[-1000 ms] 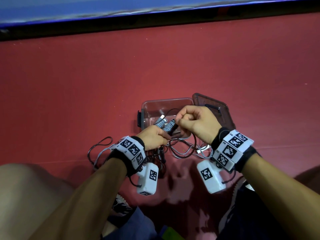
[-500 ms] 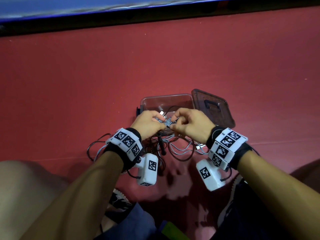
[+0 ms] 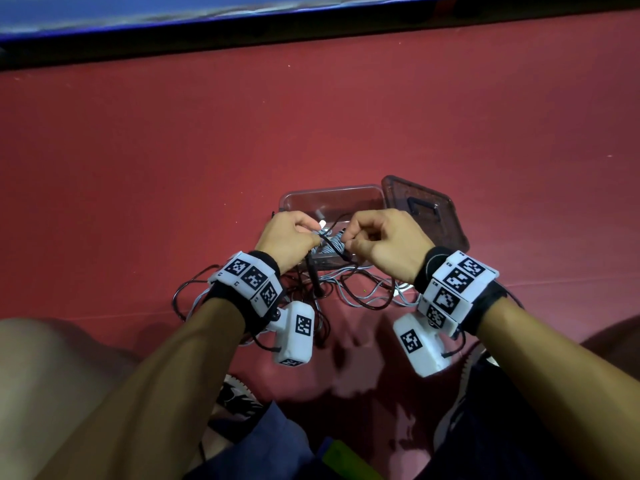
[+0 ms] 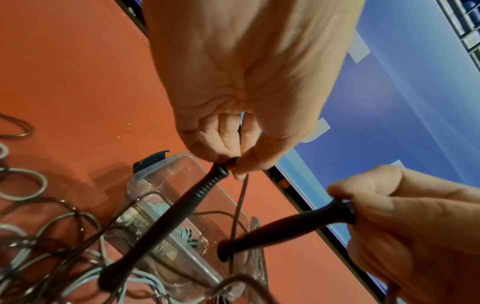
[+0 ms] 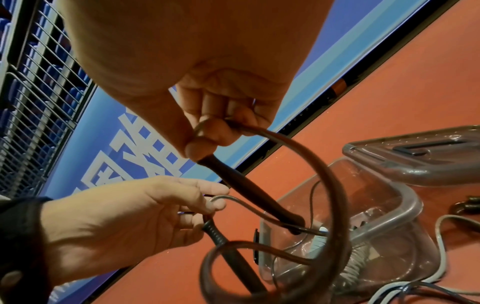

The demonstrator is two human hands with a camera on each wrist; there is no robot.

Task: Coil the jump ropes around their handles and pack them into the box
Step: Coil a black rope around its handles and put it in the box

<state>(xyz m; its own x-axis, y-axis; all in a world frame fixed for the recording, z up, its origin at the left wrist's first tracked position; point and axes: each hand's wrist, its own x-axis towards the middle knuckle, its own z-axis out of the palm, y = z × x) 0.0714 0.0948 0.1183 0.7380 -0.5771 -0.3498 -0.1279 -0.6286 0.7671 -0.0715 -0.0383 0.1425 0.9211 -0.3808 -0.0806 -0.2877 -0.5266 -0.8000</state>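
Both hands have lifted above the box (image 3: 332,199): left hand (image 3: 287,242) and right hand (image 3: 388,244) each pinch one black handle (image 4: 166,222), coiling barely begun.

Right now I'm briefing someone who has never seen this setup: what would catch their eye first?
Two hands meet over a clear plastic box on the red floor: the left hand and the right hand each grip a black jump-rope handle. A coiled grey rope already lies in the box. Loose rope loops tangle on the floor beneath the wrists, and the dark lid lies at the box's right.
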